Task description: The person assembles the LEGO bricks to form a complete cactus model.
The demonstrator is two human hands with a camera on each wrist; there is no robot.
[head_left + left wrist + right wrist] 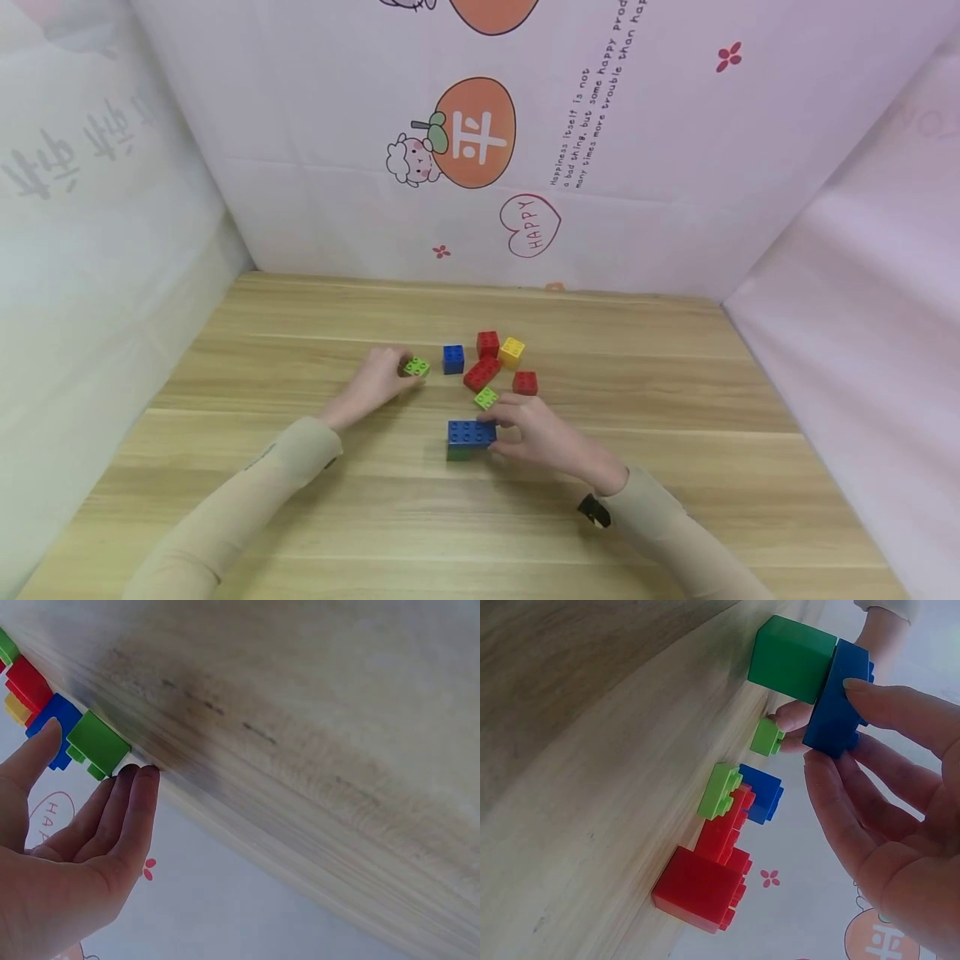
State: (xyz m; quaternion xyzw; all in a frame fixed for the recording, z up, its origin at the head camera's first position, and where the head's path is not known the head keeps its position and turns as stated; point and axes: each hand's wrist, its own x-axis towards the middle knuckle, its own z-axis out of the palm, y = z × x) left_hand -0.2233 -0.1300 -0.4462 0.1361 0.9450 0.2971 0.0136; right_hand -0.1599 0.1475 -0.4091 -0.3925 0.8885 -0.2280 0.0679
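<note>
My right hand (536, 429) pinches the right end of a blue eight-stud toy brick (465, 432) between thumb and fingers. A green brick (791, 660) is joined under the blue one's other end, as the right wrist view shows. Farther back on the left, my left hand (382, 375) is around a light green four-stud brick (417, 367). In the left wrist view its thumb stands a little apart from that brick (99, 742), with the fingertips close by its other side. Another light green brick (486, 398) lies just beyond my right fingertips.
Behind the hands on the wooden table (360, 517) are a small blue brick (453, 359), a yellow brick (512, 352) and red bricks, one a longer piece (482, 374), another at the right (526, 383). Printed white cloth (337, 208) walls the back and sides.
</note>
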